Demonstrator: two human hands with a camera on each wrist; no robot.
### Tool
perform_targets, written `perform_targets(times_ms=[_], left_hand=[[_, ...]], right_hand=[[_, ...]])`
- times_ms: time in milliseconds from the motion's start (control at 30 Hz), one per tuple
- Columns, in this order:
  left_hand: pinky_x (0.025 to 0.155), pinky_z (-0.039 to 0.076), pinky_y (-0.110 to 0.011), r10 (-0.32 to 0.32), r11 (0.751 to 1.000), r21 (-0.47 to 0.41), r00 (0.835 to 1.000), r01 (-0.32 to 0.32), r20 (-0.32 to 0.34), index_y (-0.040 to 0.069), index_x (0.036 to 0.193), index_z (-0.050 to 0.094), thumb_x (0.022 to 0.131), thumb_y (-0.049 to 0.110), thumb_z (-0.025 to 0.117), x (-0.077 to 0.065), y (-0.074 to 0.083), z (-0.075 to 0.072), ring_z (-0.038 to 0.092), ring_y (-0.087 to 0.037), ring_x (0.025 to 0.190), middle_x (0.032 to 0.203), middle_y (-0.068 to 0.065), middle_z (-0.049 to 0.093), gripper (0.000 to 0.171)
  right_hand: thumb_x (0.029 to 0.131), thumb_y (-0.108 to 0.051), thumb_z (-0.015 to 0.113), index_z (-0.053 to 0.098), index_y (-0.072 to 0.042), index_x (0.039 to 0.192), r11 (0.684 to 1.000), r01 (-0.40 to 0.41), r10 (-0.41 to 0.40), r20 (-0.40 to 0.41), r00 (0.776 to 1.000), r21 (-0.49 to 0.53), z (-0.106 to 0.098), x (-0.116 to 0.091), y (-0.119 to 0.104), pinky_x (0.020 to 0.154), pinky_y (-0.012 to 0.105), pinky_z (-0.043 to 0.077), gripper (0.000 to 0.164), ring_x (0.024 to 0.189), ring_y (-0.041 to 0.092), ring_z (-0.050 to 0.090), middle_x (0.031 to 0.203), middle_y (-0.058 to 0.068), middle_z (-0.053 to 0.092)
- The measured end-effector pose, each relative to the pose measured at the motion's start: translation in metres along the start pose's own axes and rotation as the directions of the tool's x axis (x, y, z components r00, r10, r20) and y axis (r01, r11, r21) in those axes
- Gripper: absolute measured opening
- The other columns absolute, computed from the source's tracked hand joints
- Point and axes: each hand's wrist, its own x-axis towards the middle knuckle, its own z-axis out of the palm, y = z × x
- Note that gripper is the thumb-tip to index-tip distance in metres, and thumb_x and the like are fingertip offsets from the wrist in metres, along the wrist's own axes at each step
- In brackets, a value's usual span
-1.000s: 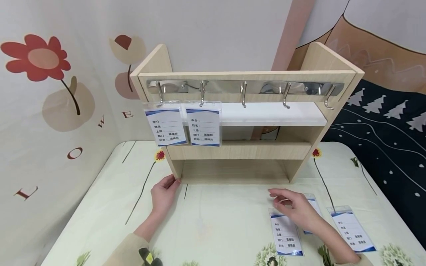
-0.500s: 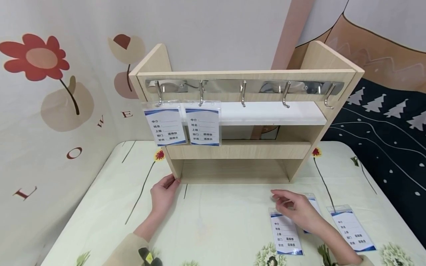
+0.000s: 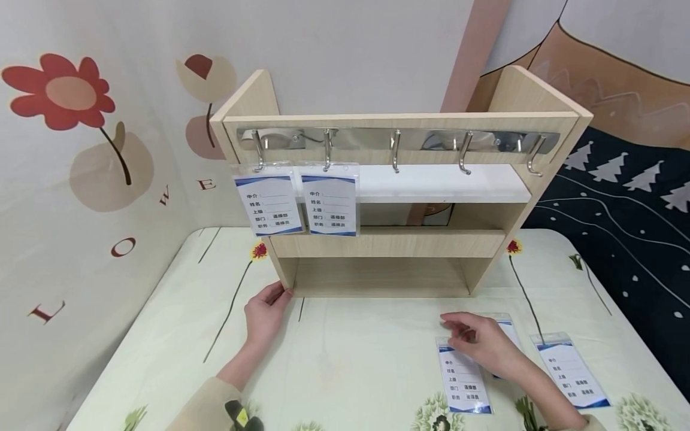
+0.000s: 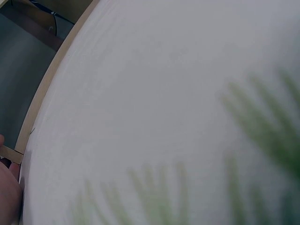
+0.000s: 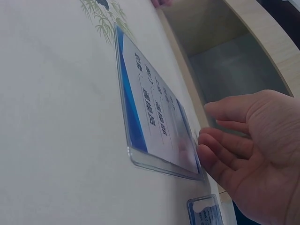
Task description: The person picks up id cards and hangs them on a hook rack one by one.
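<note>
My left hand (image 3: 263,317) grips the lower left corner of a light wooden shelf rack (image 3: 388,245); in the left wrist view only a bit of the hand (image 4: 8,192) shows at the edge. My right hand (image 3: 487,346), fingers loosely bent and holding nothing, hovers at the top end of a clear-sleeved ID badge (image 3: 465,383) on the table. In the right wrist view its fingertips are close to that badge (image 5: 154,108); whether they touch it cannot be told. Partly hidden behind the hand is a second badge (image 3: 508,328). A third badge (image 3: 574,374) lies farther right.
Across the rack's top runs a metal strip (image 3: 366,139) with several hooks. Two ID badges hang on its left hooks, one badge (image 3: 271,206) beside the other badge (image 3: 330,206). A white shelf board (image 3: 442,184) sits below the hooks. A floral cloth (image 3: 350,371) covers the table.
My right hand has shifted slightly right and down over the badges. The left hand stays at the rack's corner, and the badges have not moved.
</note>
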Motion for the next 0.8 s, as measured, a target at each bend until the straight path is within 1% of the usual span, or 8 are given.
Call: perform_targets(times_ms=[100,267,500,600,700,800], left_hand=[[0.076,0.051,-0.006,-0.002,1.000,0.006,1.000,0.002,0.002,-0.005,0.123,0.070,0.096,0.003,0.071,-0.0002,-0.0003,-0.0001,0.070,-0.034,0.110,0.118,-0.022,0.072,0.028],[0.076,0.050,-0.006,-0.002,1.000,0.009,1.000,0.002,0.005,-0.005,0.123,0.070,0.096,0.003,0.070,-0.0004,-0.0008,-0.0003,0.070,-0.034,0.110,0.118,-0.022,0.072,0.029],[0.076,0.051,-0.007,0.013,1.000,0.005,1.000,-0.013,-0.010,-0.006,0.121,0.071,0.095,0.002,0.071,0.0007,-0.0007,0.0009,0.070,-0.034,0.108,0.116,-0.022,0.073,0.028],[0.076,0.051,-0.007,0.007,1.000,0.009,1.000,-0.007,-0.010,-0.006,0.122,0.071,0.095,0.002,0.071,0.0007,0.0000,0.0010,0.070,-0.033,0.108,0.116,-0.022,0.073,0.028],[0.076,0.051,-0.007,-0.003,1.000,0.013,1.000,0.004,-0.014,-0.005,0.121,0.071,0.095,0.002,0.071,0.0004,0.0008,0.0011,0.071,-0.031,0.108,0.115,-0.021,0.073,0.028],[0.076,0.051,-0.008,-0.009,1.000,0.010,1.000,0.009,-0.020,-0.005,0.121,0.072,0.094,0.002,0.072,0.0001,0.0013,0.0014,0.071,-0.030,0.107,0.115,-0.020,0.073,0.027]], right_hand=[[0.089,0.002,0.074,0.067,0.003,0.126,1.000,0.002,-0.002,0.000,1.000,-0.003,0.0001,0.0000,0.0004,0.073,0.025,0.057,0.038,0.085,0.006,0.061,0.098,-0.001,0.069],[0.088,0.001,0.075,0.068,0.001,0.124,1.000,-0.011,0.011,0.008,1.000,-0.010,-0.0003,-0.0006,-0.0009,0.072,0.025,0.056,0.037,0.085,0.007,0.060,0.103,0.002,0.071],[0.086,0.001,0.078,0.070,0.001,0.121,0.998,-0.011,0.012,0.010,1.000,-0.068,-0.0022,-0.0024,-0.0027,0.073,0.025,0.056,0.036,0.086,0.008,0.061,0.100,-0.001,0.070],[0.085,0.000,0.079,0.071,0.001,0.120,0.998,-0.002,0.003,0.013,1.000,-0.070,-0.0027,-0.0036,-0.0027,0.073,0.025,0.056,0.036,0.086,0.009,0.061,0.100,-0.001,0.070],[0.084,-0.001,0.080,0.070,0.001,0.121,0.998,0.002,0.000,0.029,1.000,-0.060,-0.0035,-0.0044,-0.0012,0.074,0.025,0.056,0.038,0.088,0.010,0.061,0.103,0.000,0.071],[0.083,-0.002,0.081,0.070,0.000,0.122,0.998,-0.014,0.017,0.045,0.999,-0.066,-0.0042,-0.0044,0.0002,0.076,0.026,0.056,0.040,0.089,0.010,0.061,0.106,0.000,0.071]])
